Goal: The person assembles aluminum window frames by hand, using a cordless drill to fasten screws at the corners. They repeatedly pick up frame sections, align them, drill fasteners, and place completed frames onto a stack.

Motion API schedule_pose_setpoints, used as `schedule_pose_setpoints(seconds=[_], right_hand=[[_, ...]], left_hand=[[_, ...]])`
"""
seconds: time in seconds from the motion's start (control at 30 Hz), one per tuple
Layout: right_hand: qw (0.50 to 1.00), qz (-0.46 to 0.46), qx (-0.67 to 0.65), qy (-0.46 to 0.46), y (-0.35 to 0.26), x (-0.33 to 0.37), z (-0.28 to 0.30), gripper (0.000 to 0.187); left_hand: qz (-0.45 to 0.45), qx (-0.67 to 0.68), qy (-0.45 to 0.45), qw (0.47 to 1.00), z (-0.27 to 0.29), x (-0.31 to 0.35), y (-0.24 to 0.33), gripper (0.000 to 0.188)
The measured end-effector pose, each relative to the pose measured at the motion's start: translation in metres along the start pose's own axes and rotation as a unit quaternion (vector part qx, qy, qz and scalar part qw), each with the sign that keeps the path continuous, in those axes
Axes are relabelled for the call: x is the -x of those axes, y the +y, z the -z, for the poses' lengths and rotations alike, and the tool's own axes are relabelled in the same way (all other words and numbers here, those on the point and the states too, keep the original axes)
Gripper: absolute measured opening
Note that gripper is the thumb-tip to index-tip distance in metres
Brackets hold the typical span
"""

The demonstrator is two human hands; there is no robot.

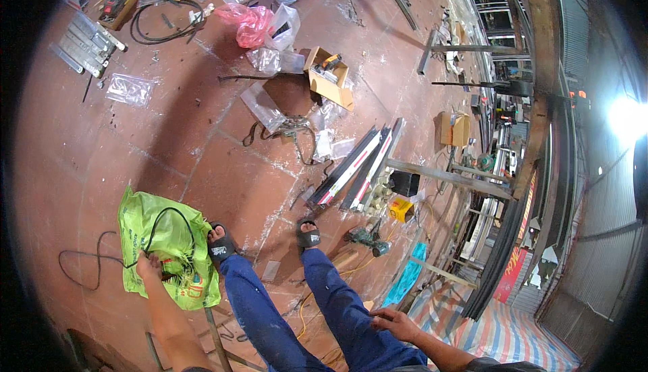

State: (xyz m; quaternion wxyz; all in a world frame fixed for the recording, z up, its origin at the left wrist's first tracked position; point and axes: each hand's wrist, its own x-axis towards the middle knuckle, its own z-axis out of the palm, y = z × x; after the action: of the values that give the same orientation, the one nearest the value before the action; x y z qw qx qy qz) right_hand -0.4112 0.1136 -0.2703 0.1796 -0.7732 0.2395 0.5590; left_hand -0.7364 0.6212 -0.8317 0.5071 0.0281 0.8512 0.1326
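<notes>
The left arm stretches straight down and forward, and the left hand [150, 266] closes around a black cable [101, 258] right at the edge of a green woven sack [165, 237] lying flat on the red tiled floor [135, 149]. The cable loops out over the floor to the left and arcs across the sack. The right arm bends inward, and the right hand [395, 323] rests palm down, fingers loosely spread, on the right thigh of the blue trousers [344, 311], gripping nothing.
</notes>
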Motion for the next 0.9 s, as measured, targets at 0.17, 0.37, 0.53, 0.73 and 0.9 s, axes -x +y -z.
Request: schedule_pose_setpoints(seconds=[0.17, 0.37, 0.53, 0.73, 0.9], right_hand=[[1.000, 0.004, -0.014, 0.028, 0.013, 0.001, 0.002, 0.039], [0.981, 0.159, -0.110, 0.004, -0.033, 0.002, -0.042, 0.038], [0.941, 0.241, -0.237, -0.028, -0.079, -0.001, -0.072, 0.039], [0.759, -0.033, -0.597, -0.259, -0.057, 0.016, 0.032, 0.024], [0.662, -0.080, -0.722, -0.186, 0.031, -0.044, 0.125, 0.026]], left_hand=[[-0.187, -0.102, -0.105, 0.971, -0.013, 0.072, -0.016, 0.022], [-0.298, -0.215, -0.503, 0.782, -0.032, 0.335, -0.064, 0.026], [-0.384, -0.568, -0.640, 0.346, 0.046, 0.557, -0.133, 0.026], [-0.445, -0.520, -0.634, 0.360, 0.135, 0.682, -0.136, 0.027], [-0.400, -0.627, -0.569, 0.351, 0.158, 0.760, -0.112, 0.029]])
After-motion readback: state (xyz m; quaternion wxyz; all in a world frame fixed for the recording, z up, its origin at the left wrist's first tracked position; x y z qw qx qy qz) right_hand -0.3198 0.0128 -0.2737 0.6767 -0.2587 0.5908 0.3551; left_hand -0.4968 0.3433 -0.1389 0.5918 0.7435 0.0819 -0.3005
